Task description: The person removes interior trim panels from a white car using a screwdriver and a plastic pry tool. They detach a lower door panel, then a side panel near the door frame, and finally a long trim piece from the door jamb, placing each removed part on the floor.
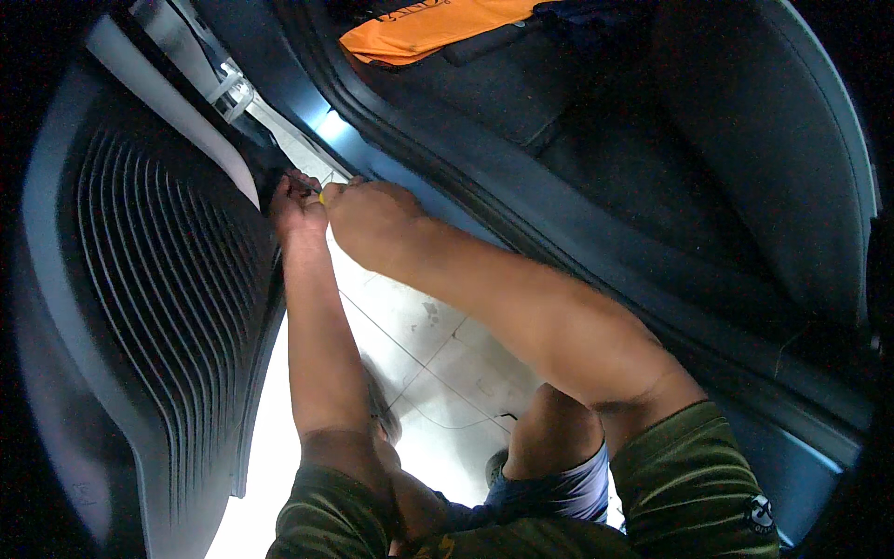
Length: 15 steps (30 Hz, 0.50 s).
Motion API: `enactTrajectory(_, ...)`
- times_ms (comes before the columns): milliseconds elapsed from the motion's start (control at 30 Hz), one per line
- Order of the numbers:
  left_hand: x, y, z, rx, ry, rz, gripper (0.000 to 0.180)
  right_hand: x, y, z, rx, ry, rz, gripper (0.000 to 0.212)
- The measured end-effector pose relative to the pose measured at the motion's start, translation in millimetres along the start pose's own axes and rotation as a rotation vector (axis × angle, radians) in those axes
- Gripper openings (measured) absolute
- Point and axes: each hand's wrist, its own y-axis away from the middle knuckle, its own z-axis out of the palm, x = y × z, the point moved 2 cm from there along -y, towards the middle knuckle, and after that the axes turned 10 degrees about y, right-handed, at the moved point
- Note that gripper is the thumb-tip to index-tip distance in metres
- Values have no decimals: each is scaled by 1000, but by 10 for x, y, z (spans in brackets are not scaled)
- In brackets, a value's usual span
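Observation:
My left hand (296,207) presses against the inner edge of an open car door (158,270), whose dark panel has ribbed grooves. My right hand (368,210) is closed around a small tool with a yellow handle (322,197), its tip hidden between the two hands at the door's edge. Both forearms reach up from the lower edge and meet near the door hinge area. What the tool touches is hidden by my fingers.
The car's blue sill (559,233) runs diagonally from upper left to lower right. Behind it lie a dark floor mat and seat (745,140), with an orange cloth (419,28) at the top. Pale floor tiles (438,345) show below my arms.

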Motion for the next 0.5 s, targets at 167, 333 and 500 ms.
enactTrajectory(167,99,-163,-113,-91,19,-104,20,74,-60,125,6,-144,105,23)
enactTrajectory(333,84,-208,-62,-134,187,-177,19,169,-116,7,-532,-479,211,33)
enactTrajectory(500,70,-100,-22,-36,339,-191,21,42,-48,124,-127,-67,213,24)
